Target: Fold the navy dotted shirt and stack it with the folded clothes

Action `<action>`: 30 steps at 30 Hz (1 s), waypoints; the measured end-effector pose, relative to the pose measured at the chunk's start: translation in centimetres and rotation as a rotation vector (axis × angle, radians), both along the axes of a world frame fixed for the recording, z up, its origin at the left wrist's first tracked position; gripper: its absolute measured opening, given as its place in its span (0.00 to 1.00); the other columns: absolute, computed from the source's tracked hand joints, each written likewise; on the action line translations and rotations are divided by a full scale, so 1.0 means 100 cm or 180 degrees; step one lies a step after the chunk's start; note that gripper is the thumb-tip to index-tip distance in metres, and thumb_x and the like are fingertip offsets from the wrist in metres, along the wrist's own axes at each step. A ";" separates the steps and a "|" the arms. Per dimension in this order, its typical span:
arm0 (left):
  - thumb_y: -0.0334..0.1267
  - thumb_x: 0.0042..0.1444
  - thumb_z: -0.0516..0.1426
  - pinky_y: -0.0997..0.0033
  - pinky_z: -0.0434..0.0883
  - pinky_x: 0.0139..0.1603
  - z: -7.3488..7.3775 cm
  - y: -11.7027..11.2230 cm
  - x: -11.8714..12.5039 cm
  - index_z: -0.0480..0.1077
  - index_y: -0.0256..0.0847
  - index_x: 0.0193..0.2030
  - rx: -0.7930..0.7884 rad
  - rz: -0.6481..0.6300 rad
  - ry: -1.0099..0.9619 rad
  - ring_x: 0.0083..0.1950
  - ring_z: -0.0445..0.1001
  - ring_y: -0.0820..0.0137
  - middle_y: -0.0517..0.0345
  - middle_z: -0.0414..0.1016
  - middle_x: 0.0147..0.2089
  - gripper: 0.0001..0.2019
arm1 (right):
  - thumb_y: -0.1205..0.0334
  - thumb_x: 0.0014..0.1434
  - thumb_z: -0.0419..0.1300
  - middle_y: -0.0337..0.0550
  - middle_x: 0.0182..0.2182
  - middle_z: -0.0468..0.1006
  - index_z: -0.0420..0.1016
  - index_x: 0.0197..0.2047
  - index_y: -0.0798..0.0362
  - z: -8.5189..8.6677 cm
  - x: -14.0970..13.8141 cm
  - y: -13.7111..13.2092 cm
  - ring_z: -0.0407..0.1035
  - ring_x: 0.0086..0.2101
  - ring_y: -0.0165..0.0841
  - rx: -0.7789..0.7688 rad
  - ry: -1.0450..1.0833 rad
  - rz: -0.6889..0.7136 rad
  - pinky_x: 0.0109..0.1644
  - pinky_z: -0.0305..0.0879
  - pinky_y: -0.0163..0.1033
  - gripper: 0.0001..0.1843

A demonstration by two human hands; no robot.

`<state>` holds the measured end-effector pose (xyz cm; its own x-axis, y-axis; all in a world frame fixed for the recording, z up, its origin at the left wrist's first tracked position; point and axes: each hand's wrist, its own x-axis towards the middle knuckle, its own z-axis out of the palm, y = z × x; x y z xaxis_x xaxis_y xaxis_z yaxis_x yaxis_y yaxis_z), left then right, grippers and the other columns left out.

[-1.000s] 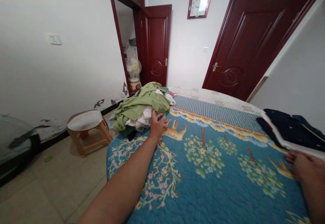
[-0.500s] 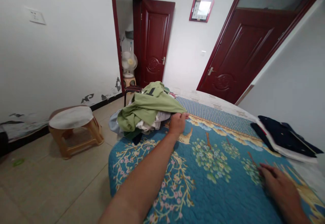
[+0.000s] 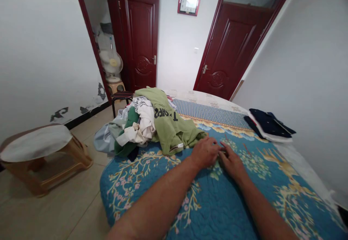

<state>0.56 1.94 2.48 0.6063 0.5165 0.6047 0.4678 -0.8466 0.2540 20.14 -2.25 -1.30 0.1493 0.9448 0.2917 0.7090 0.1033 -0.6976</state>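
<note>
A light green T-shirt (image 3: 174,125) with dark lettering stretches from a heap of clothes (image 3: 136,124) across the quilt towards me. My left hand (image 3: 206,153) is closed on the shirt's near right end, its fingertips curled over and partly hidden. Close beside it, my right hand (image 3: 232,164) has its thumb and fingers a little apart, the tips almost at the left fingers. I see no cloth in the right hand. White, grey and dark green garments show in the heap left of the shirt.
A blue flowered quilt (image 3: 217,203) covers the round table. Folded dark and white clothes (image 3: 270,124) lie at its right. On the floor at left stands a plastic stool (image 3: 40,149); a dark stool (image 3: 122,95) is behind the heap. Beyond are a fan (image 3: 111,62) and red doors (image 3: 138,33).
My left hand has drawn the green T-shirt right and nearer, spreading it and baring white clothes in the heap. My right hand has come left to meet it. The view has turned right.
</note>
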 end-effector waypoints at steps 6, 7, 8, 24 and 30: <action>0.33 0.62 0.59 0.29 0.42 0.77 0.030 0.018 -0.059 0.68 0.42 0.70 0.0117 0.2150 -0.0478 0.79 0.49 0.41 0.36 0.60 0.76 0.28 | 0.53 0.67 0.54 0.49 0.56 0.81 0.73 0.67 0.49 -0.007 -0.018 0.000 0.77 0.54 0.46 0.0268 -0.0804 0.0218 0.63 0.70 0.54 0.28; 0.34 0.62 0.59 0.29 0.45 0.76 0.034 0.022 -0.073 0.67 0.40 0.71 0.0012 0.2540 -0.0432 0.79 0.49 0.39 0.34 0.58 0.77 0.29 | 0.53 0.67 0.53 0.50 0.55 0.82 0.73 0.67 0.50 -0.008 -0.017 0.001 0.77 0.53 0.45 0.0269 -0.0780 0.0206 0.63 0.71 0.54 0.28; 0.34 0.62 0.59 0.31 0.50 0.74 0.037 0.025 -0.087 0.66 0.37 0.71 -0.0111 0.2868 -0.0355 0.77 0.52 0.38 0.31 0.59 0.76 0.30 | 0.54 0.67 0.52 0.50 0.55 0.82 0.73 0.67 0.51 -0.008 -0.015 0.002 0.78 0.52 0.45 0.0275 -0.0731 0.0193 0.63 0.71 0.54 0.28; 0.38 0.64 0.51 0.53 0.72 0.50 0.039 0.063 -0.129 0.78 0.39 0.45 -0.0813 0.3154 0.0657 0.51 0.79 0.48 0.37 0.81 0.50 0.14 | 0.58 0.69 0.57 0.48 0.75 0.61 0.74 0.68 0.45 0.008 -0.014 0.004 0.67 0.66 0.45 0.0108 -0.1047 0.0617 0.69 0.65 0.53 0.26; 0.47 0.65 0.50 0.62 0.71 0.56 0.057 0.045 -0.096 0.75 0.43 0.47 -0.1149 0.1462 -0.0725 0.50 0.77 0.60 0.52 0.81 0.47 0.15 | 0.58 0.68 0.58 0.46 0.76 0.57 0.67 0.73 0.42 0.012 -0.017 0.002 0.66 0.66 0.46 0.0066 -0.0973 0.0626 0.70 0.65 0.55 0.31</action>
